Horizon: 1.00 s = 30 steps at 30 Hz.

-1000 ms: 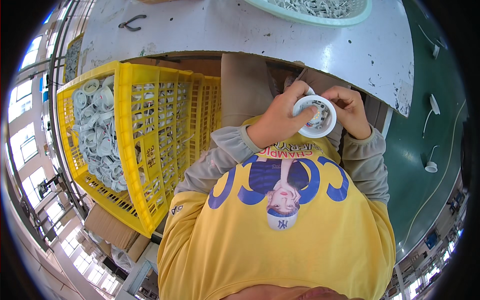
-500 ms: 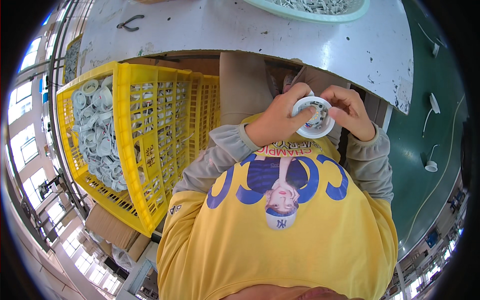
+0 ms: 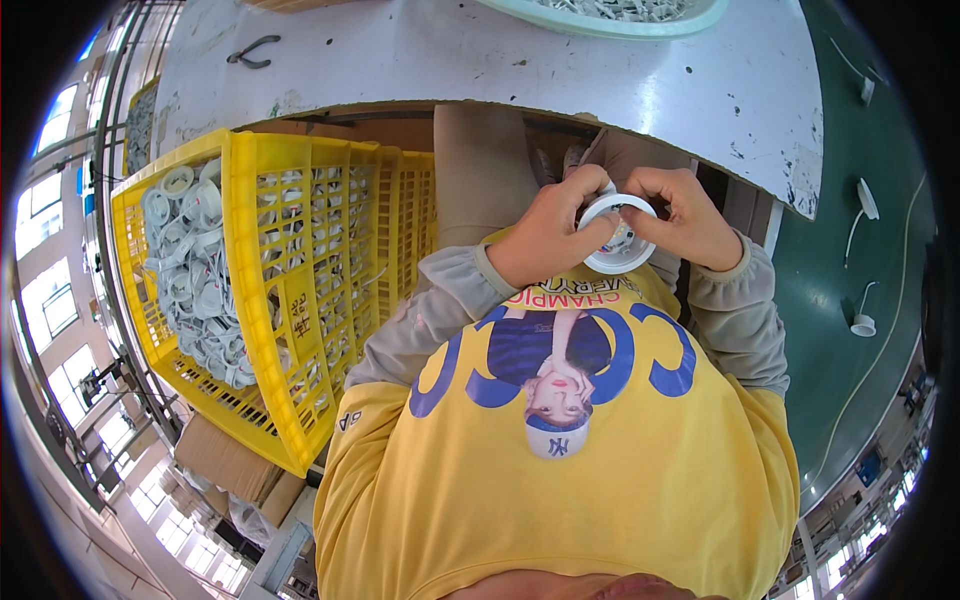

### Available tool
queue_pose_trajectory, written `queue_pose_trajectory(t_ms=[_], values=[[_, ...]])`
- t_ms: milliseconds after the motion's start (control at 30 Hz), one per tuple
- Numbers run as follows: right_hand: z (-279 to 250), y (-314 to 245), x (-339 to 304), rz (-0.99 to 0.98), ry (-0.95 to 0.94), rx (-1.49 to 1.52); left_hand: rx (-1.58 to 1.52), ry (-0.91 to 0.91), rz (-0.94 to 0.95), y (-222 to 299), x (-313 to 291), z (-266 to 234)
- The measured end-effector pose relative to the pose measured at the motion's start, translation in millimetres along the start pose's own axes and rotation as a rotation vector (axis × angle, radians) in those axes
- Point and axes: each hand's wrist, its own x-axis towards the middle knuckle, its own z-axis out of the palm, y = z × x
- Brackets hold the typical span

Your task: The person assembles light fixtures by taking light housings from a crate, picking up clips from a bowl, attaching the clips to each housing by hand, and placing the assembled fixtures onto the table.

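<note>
Close in front of my body, below the table edge, I hold a round white lamp housing (image 3: pixel 617 263) with a small circuit board (image 3: pixel 622 241) inside it. My left hand (image 3: pixel 556 226) is closed on its left side, the thumb reaching in over the board. From the other side my right hand (image 3: pixel 688 218) grips the rim, its thumb also inside the cup. Whether the fingertips pinch a smaller part in there is hidden.
Left of me stands a yellow plastic crate (image 3: pixel 300 300) heaped with white lamp housings (image 3: pixel 195 270). On the white table (image 3: pixel 420 60) lie pliers (image 3: pixel 253 52) and a pale green basket (image 3: pixel 640 27) of small parts. White lamp pieces (image 3: pixel 863 323) sit on a green surface (image 3: pixel 800 400) at right.
My right hand has moved left onto the housing, and its thumb now reaches inside. The housing has shifted slightly left, while my left hand keeps its hold.
</note>
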Motion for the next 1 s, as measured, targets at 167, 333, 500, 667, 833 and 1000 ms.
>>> queue_pose_trajectory(t_ms=[167, 333, 500, 667, 833, 1000], values=[[2.5, 3.0, -0.3, -0.019, -0.006, 0.039, 0.012, -0.009, 0.036, 4.9, -1.2, -3.0], [4.2, 2.6, -0.3, -0.027, 0.002, 0.035, 0.085, 0.006, 0.076, 6.7, -1.1, -3.1], [7.5, 3.6, 1.0, -0.038, -0.002, 0.074, 0.125, 0.006, 0.074, 2.9, -3.9, -5.2], [8.7, 7.2, 2.8, -0.052, 0.004, 0.05, 0.011, 0.062, 0.042, 5.7, -2.5, -3.8], [11.2, 10.8, 3.1, -0.088, 0.007, 0.004, 0.005, 0.046, 0.038, 1.2, -3.9, -4.8], [12.5, 16.7, 2.8, -0.087, 0.001, -0.008, -0.043, 0.04, 0.004, -4.3, -5.1, -3.6]])
